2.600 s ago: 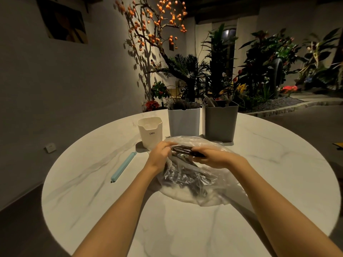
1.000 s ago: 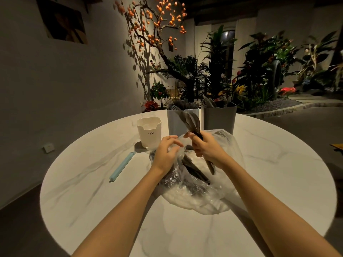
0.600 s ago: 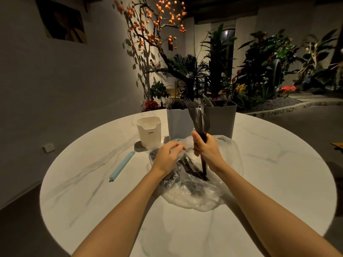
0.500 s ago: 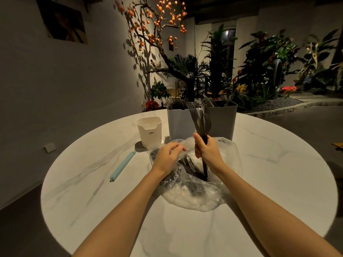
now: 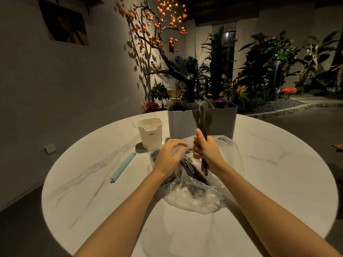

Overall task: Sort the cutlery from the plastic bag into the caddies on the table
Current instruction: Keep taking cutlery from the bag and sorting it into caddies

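At the centre of the frame the right hand (image 5: 205, 149) grips a bundle of dark cutlery (image 5: 202, 125) in a fist, handles down, heads up; a spoon and a fork show at the top. The bundle's long axis stands nearly upright, its heads level with the rims of the two tall caddies just behind it, the white caddy (image 5: 181, 123) to the upper left and the grey caddy (image 5: 223, 121) to the upper right. Both lie directly beyond the right hand, which is the nearer one. The left hand (image 5: 169, 156) rests with fingers loosely spread on the clear plastic bag (image 5: 196, 186), which still holds more dark cutlery on the marble table (image 5: 96, 201). A small cream cup (image 5: 150, 132) stands left of the caddies.
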The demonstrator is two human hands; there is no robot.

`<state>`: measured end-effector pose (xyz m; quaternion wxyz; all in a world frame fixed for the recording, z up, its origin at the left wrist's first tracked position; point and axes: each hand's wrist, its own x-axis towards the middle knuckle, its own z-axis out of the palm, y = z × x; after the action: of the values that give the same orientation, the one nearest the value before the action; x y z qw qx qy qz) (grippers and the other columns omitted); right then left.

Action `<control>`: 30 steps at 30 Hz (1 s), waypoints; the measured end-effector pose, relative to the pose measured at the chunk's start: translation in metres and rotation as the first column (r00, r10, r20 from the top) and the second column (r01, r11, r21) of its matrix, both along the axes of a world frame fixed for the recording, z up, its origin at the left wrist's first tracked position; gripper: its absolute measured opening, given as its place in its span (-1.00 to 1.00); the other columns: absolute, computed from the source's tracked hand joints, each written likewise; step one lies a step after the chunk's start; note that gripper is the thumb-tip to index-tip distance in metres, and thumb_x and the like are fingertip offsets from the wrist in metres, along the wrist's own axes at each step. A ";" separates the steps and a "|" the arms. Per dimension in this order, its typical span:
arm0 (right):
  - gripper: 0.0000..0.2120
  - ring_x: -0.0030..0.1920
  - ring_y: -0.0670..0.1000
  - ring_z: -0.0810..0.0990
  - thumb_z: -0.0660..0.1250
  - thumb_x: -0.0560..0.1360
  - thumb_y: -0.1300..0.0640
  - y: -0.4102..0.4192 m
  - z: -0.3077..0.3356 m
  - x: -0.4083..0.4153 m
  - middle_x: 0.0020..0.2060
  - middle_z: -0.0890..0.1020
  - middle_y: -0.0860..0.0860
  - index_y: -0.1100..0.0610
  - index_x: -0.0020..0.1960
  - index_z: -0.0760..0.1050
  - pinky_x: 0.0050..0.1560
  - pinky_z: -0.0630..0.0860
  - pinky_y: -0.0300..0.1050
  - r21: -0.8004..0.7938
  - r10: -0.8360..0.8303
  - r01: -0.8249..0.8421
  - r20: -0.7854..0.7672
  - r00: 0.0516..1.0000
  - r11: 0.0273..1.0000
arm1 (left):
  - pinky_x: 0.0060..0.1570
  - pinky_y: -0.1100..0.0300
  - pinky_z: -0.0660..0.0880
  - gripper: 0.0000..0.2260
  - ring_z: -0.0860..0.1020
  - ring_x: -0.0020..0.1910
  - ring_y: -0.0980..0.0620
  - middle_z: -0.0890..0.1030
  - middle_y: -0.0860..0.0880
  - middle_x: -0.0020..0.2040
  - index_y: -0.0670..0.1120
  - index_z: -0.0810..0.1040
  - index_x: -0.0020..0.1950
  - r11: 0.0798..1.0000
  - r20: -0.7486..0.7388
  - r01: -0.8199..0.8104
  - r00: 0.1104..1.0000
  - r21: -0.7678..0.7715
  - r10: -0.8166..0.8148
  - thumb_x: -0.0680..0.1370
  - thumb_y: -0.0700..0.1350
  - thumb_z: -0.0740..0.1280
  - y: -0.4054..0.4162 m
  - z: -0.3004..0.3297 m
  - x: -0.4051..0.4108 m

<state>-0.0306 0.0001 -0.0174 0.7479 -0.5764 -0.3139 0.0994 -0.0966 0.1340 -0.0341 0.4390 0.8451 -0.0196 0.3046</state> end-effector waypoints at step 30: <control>-0.62 -0.51 -0.07 0.31 0.07 0.64 -0.09 -0.006 0.005 0.010 -0.51 0.35 -0.01 0.11 -0.25 0.35 -0.40 0.39 -0.23 0.371 0.176 -0.015 -0.403 0.898 0.928 | -0.08 0.04 0.57 -0.89 0.59 -0.23 0.04 0.63 -0.03 -0.22 -0.05 0.51 -0.02 0.914 -0.169 0.102 0.985 0.392 -0.037 0.64 -0.08 0.22 -0.001 -0.001 -0.004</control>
<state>-0.0208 -0.0059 -0.0128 0.8850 -0.3776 -0.1829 0.2019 -0.1002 0.1333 -0.0354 0.2682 0.9369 -0.0766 0.2106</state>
